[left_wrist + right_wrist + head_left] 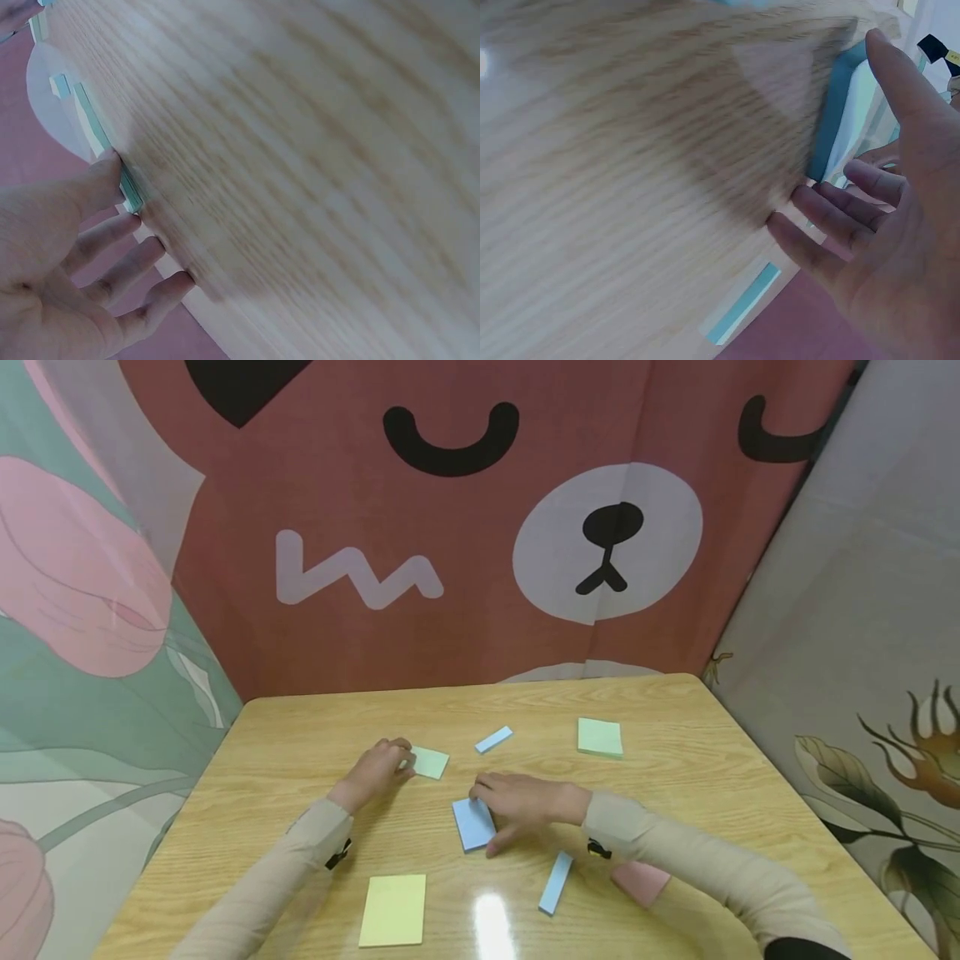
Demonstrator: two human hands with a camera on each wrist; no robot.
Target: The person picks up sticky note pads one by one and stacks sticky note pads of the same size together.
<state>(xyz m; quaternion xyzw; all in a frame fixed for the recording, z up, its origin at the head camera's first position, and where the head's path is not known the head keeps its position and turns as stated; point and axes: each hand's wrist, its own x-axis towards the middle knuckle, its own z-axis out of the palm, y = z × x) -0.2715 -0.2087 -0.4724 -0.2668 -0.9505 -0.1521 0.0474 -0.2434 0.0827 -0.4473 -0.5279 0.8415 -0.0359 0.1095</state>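
Left of the table's middle, my left hand (378,768) pinches the near end of a light green sticky note pad (431,763) between thumb and forefinger. In the left wrist view the other fingers spread beside the pad, their tips at the wood. My right hand (517,802) grips a blue sticky note pad (471,827) by its edges, near the table's centre. The right wrist view has the thumb at one corner of this blue pad and the fingertips at the opposite end. Part of the blue pad is hidden beneath the right hand.
On the wooden table (285,743) lie a narrow blue pad (493,740) and a green square pad (600,737) farther back. Closer in are a yellow pad (393,910), another narrow blue pad (555,883) and a pink pad (642,883), partly covered by the right sleeve.
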